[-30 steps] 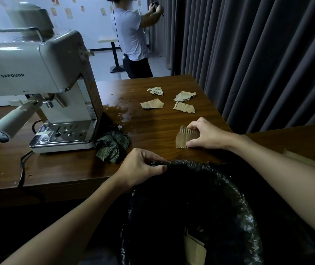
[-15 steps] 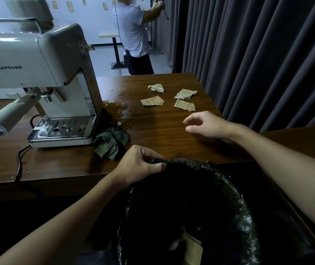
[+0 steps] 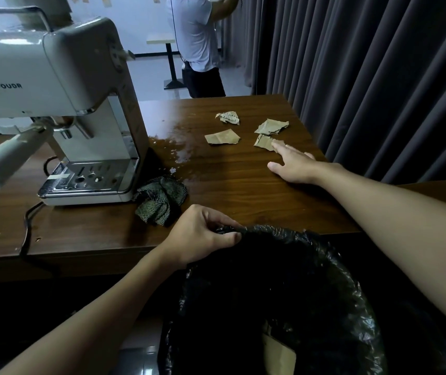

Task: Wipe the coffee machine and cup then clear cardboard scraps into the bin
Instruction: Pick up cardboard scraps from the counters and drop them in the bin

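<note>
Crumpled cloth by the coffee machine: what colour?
The crumpled cloth is dark green with black weave; head view.

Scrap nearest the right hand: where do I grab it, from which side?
Pinch the scrap at its right edge, coming from the right, where the right hand reaches. It lies flat on the table, so probably lift that edge first.

The bin (image 3: 299, 234) runs off the bottom edge.

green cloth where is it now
Head view, left of centre: the green cloth lies crumpled on the table beside the coffee machine, beyond the left hand.
</note>
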Demonstrator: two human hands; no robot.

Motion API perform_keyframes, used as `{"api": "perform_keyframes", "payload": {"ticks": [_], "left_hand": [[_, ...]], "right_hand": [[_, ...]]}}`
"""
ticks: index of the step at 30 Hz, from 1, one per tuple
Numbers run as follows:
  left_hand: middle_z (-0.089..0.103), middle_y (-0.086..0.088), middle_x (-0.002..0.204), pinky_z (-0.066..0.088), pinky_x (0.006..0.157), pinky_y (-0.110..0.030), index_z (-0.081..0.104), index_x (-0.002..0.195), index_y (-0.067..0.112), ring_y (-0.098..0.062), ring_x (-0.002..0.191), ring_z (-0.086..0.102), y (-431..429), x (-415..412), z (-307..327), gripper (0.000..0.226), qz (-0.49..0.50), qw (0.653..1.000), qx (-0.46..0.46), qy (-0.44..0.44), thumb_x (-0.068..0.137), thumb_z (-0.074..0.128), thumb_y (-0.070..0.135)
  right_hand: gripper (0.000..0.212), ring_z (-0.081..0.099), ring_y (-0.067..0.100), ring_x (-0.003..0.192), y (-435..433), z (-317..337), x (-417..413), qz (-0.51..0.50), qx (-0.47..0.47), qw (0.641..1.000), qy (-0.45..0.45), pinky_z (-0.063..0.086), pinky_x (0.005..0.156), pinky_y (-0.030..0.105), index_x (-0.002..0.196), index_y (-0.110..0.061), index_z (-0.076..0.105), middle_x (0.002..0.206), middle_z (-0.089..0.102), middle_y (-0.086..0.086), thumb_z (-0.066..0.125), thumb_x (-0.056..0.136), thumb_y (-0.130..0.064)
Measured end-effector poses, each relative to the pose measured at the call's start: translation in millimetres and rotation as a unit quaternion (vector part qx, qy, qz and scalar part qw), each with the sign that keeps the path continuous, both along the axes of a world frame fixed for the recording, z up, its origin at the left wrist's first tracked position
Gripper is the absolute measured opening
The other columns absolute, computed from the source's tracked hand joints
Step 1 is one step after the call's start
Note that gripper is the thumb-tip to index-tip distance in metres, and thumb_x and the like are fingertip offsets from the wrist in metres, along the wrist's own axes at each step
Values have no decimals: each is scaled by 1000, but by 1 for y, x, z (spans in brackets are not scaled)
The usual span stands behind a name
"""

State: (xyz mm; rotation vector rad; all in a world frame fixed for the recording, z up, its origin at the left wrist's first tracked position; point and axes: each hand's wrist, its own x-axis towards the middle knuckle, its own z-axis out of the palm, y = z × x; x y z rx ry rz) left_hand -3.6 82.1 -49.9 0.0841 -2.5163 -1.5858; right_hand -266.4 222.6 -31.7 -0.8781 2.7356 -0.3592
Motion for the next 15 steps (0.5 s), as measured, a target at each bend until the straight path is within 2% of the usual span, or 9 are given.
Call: {"api": "perform_keyframes", "payload": {"ticks": [2, 4, 7, 9, 12, 15], "left_hand": [[78, 11, 82, 51, 67, -17, 80, 79, 40, -2, 76, 72, 0, 0, -1, 22, 0, 1000, -3, 3, 78, 84, 18], [77, 11, 82, 51, 67, -17, 80, 80, 40, -3, 76, 72, 0, -1, -1, 18, 1, 1000, -1, 3, 77, 84, 23], [78, 10, 84, 54, 69, -19, 80, 82, 40, -6, 77, 73, 0, 0, -1, 14, 2, 1000, 3, -1, 75, 83, 28], [78, 10, 84, 53, 68, -18, 80, 81, 42, -4, 77, 73, -1, 0, -1, 19, -2, 1000, 5, -2, 77, 84, 24], [78, 10, 83, 53, 68, -18, 80, 80, 41, -3, 76, 72, 0, 0, 0, 21, -2, 1000, 8, -2, 78, 83, 21], [78, 8, 84, 55, 69, -20, 80, 81, 38, -5, 77, 73, 0, -1, 0, 22, -1, 1000, 10, -4, 79, 84, 17]], "right_hand": [[62, 21, 23, 147, -1, 0, 1, -5, -10, 1000, 22, 16, 117, 52, 153, -30, 19, 160, 23, 1, 43, 99, -46], [50, 35, 25, 136, -2, 3, 4, -14, -60, 995, 73, 23, 110, 51, 145, -26, 38, 147, 42, 3, 44, 98, -43], [38, 35, 23, 130, 0, 5, 10, 4, -74, 993, 93, 24, 106, 49, 130, -26, 57, 138, 45, 1, 46, 98, -42], [32, 34, 23, 131, 4, 4, 13, 15, -60, 995, 81, 24, 105, 49, 122, -28, 62, 137, 47, -1, 48, 97, -43], [21, 35, 22, 131, 10, 4, 18, 23, -90, 993, 79, 24, 105, 49, 106, -30, 66, 134, 49, -2, 54, 94, -43], [13, 38, 19, 131, 17, 5, 22, 42, -98, 992, 63, 23, 107, 50, 93, -31, 64, 130, 54, -5, 60, 91, -43]]}}
